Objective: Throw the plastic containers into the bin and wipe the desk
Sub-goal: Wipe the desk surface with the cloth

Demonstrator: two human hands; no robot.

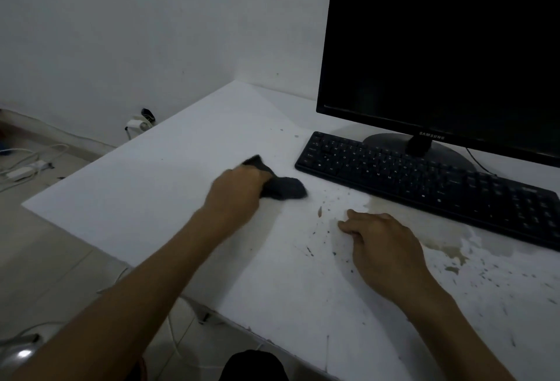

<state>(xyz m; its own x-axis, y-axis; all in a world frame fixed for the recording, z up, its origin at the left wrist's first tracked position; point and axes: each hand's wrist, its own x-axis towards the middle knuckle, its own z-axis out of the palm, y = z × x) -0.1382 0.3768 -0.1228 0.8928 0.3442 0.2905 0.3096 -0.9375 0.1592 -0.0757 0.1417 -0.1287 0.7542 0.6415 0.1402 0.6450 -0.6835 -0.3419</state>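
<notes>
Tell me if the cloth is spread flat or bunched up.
Bunched up: the left hand grips the dark cloth in a wad on the desk.

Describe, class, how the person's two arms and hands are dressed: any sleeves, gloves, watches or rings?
Both forearms are bare to the frame edge, with no sleeves showing. The left hand and right hand wear no gloves, and no watch, bracelet or ring is visible.

— What colours are on show?
— A flat white desk top (169, 186), marked near the front right by a brownish-grey dried stain (448, 244) and dark specks.
— And the cloth?
— A crumpled dark grey rag (283, 188).
— The electronics?
— A black rectangular plastic keyboard (439, 186) with pale lettering, and a black-framed flat monitor (448, 47) with a dark screen. The plain wall (121, 32) is white.
</notes>
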